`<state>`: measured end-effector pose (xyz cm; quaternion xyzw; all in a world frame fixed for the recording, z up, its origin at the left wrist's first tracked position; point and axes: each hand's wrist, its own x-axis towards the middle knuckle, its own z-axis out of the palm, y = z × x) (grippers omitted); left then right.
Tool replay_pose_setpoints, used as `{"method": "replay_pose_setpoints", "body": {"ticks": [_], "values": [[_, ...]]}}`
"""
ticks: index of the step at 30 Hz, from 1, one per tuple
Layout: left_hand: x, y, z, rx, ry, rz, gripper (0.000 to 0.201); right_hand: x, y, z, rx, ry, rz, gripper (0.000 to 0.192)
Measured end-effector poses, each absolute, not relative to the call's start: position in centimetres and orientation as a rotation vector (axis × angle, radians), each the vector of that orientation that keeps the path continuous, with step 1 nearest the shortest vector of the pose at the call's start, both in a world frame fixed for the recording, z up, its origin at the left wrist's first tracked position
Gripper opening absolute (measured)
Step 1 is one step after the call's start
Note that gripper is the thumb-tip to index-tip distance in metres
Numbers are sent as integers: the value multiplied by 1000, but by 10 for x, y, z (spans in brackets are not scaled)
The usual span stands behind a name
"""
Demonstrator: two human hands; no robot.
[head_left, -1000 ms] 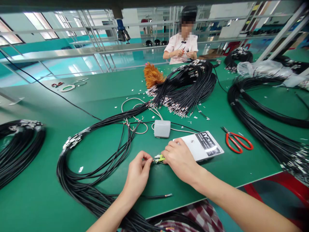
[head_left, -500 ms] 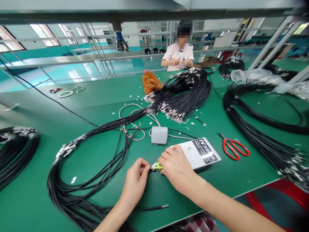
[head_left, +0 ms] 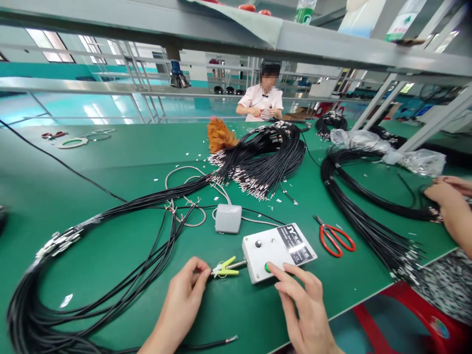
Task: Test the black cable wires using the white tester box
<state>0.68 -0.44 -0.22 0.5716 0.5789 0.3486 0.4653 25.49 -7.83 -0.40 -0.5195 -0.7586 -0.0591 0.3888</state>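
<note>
My left hand (head_left: pixel 186 295) is closed in a pinch, thumb against fingers, at the jaws of a yellow-green clip (head_left: pixel 226 267). It grips a cable end, mostly hidden by the fingers, with wire tips reaching into the clip. The clip sits on a metal shaft (head_left: pixel 236 264) that sticks out of the white JY machine box (head_left: pixel 261 260). Fingers apart, my right hand (head_left: pixel 304 305) holds nothing; its index fingertip touches the green button (head_left: pixel 267 267) on the box. Black cables (head_left: pixel 121 280) loop to the left, and one stripped cable end (head_left: pixel 232 339) lies below my left hand.
A grey foot pedal (head_left: pixel 228 219) lies behind the box, red-handled scissors (head_left: pixel 335 239) to its right. Large cable bundles (head_left: pixel 265 157) cover the back and right. A co-worker's hands (head_left: pixel 450 196) hold cables at right; another person (head_left: pixel 261 96) sits opposite. A metal shelf (head_left: pixel 221 37) crosses overhead.
My right hand has left the clip and moved right, its index finger now on the green button. My left hand keeps its pinch at the clip. The view has shifted, and a co-worker's hands show at right.
</note>
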Motion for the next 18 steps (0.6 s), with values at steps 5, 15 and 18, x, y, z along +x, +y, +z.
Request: {"method": "replay_pose_setpoints", "body": {"ticks": [5,15,18], "values": [[2,-7,-1,1420,1459,864,25,249,-69,-11,-1302,-1838,-243,23],[-9,-14,1,1128,1305,957,41,217,-77,-23,-1133,-1904,-158,20],[-12,-24,-1,1141,1277,860,42,178,-78,-48,-932,-2035,17,7]]}}
